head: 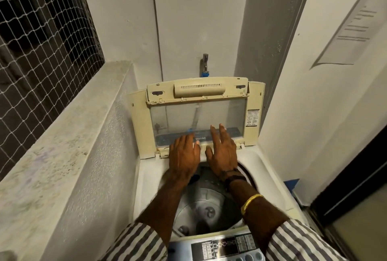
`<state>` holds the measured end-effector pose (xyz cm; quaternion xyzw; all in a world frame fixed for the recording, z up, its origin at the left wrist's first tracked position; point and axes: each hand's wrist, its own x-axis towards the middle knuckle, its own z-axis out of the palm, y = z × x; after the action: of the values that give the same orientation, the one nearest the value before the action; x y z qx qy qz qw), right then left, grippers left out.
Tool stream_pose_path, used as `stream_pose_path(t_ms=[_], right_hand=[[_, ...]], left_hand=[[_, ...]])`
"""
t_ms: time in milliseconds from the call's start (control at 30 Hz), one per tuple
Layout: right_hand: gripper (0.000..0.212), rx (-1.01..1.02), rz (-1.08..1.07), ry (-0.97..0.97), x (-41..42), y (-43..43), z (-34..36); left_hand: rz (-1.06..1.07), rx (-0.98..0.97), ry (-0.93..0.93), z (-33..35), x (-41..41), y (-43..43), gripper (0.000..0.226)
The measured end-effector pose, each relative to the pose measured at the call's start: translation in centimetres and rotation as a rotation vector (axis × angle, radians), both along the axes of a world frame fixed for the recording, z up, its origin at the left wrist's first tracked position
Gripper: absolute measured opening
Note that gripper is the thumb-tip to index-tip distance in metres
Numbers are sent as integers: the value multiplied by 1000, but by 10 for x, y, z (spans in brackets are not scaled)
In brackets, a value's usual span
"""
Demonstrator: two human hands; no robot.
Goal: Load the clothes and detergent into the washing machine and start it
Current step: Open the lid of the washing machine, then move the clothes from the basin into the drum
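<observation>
Lid: yellowed matt plastic frame with a clear, smudged window. Tub: dull grey metal. Control panel: glossy plastic. Ledge: rough speckled stone. Sleeves: striped cloth.

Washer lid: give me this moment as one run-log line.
lid: raised | left hand: flat on lid | right hand: flat on lid | drum: no clothes visible

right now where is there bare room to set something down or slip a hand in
The ledge between the netting and the washer looks bare. The drum looks empty, reachable between the forearms. Crowded: left hand and right hand lie on the raised lid; buttons fill the control panel.
</observation>
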<state>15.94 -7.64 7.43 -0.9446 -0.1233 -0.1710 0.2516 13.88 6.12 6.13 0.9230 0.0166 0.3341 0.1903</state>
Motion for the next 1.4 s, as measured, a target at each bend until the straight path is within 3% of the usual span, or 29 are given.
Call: stream_pose_path(t_ms=[200,567,900,1100,1400], right_hand=[[73,-45,8,48,-28,-13,-12],[72,-18,11,59,-72,-41,-17],[61,92,36,-7,-117,-90,-20],[56,189,48,-38,-159,-135,-21],[59,159,-38,-3,-188,-185,-29]], left_hand=[[-43,-62,52,-21,-27,-12,33],[-184,-209,2,-18,-66,-39,37],[-209,-338,-34,-9,-121,-98,15],[-184,-392,5,-8,-153,-145,14],[-275,-519,55,-7,-171,-200,17]])
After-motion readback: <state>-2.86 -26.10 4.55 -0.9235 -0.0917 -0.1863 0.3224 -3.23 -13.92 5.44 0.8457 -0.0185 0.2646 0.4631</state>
